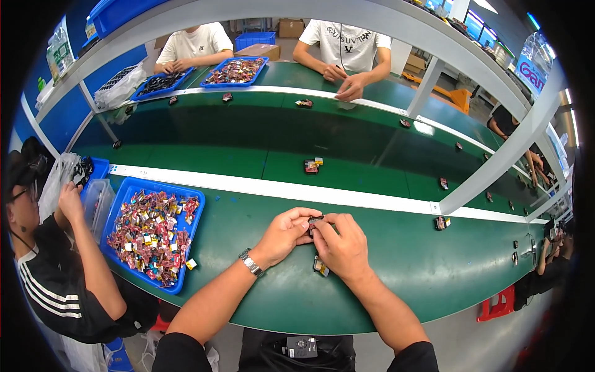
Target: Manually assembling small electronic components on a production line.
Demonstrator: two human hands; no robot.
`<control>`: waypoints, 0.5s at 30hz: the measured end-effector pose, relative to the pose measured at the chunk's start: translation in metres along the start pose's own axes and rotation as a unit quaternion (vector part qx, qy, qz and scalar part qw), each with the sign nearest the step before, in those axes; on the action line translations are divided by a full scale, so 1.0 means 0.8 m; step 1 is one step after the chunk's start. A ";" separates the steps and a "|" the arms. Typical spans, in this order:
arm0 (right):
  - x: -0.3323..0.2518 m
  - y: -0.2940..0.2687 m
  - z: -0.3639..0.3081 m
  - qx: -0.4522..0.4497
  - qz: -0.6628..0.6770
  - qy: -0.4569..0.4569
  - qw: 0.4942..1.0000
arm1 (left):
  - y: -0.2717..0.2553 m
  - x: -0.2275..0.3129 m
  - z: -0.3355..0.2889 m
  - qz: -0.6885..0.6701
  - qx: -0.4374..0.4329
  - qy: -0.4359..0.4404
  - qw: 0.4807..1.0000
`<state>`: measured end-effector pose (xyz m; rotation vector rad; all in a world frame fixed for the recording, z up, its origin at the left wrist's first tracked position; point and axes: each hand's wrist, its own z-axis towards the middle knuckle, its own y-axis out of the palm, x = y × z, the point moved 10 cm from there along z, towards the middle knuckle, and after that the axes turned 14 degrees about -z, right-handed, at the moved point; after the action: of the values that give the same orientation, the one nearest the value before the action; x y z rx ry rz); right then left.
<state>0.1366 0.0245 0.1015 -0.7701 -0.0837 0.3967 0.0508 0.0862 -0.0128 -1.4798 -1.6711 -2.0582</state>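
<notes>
While our left hand (284, 234) and right hand (344, 245) together clamp a small, black, blocky component (315, 222) above the smooth green table (403, 273), we cannot tell where its long axis points.

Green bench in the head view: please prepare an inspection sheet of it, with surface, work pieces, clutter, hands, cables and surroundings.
Surface: green bench top, glossy, bordered by a white rail.
Work pieces: small dark part, held; second piece lying on the bench; blue tray heaped with small parts.
Clutter: loose piece at the tray's right edge.
Hands: left hand and right hand both grip the dark part.
Cables: nothing seen for certain.
Surroundings: two people in white shirts opposite; one in black at left.
</notes>
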 end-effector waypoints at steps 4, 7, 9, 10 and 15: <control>-0.004 -0.005 0.002 0.019 -0.012 -0.017 1.000 | 0.007 0.004 -0.001 0.003 -0.003 0.006 1.000; 0.000 -0.001 0.001 0.016 0.004 0.000 1.000 | 0.004 0.004 -0.001 0.008 0.002 0.006 1.000; 0.001 0.002 0.000 0.016 0.009 0.006 1.000 | 0.004 0.004 0.001 0.015 0.003 0.004 1.000; 0.003 0.003 -0.001 0.018 0.014 0.012 1.000 | 0.003 0.003 0.001 0.022 0.005 0.001 1.000; 0.002 0.000 0.000 0.016 0.009 0.021 1.000 | 0.005 0.002 0.000 0.020 -0.002 -0.001 1.000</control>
<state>0.1381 0.0251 0.1015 -0.7478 -0.0314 0.3984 0.0524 0.0850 -0.0086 -1.5047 -1.6259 -2.0420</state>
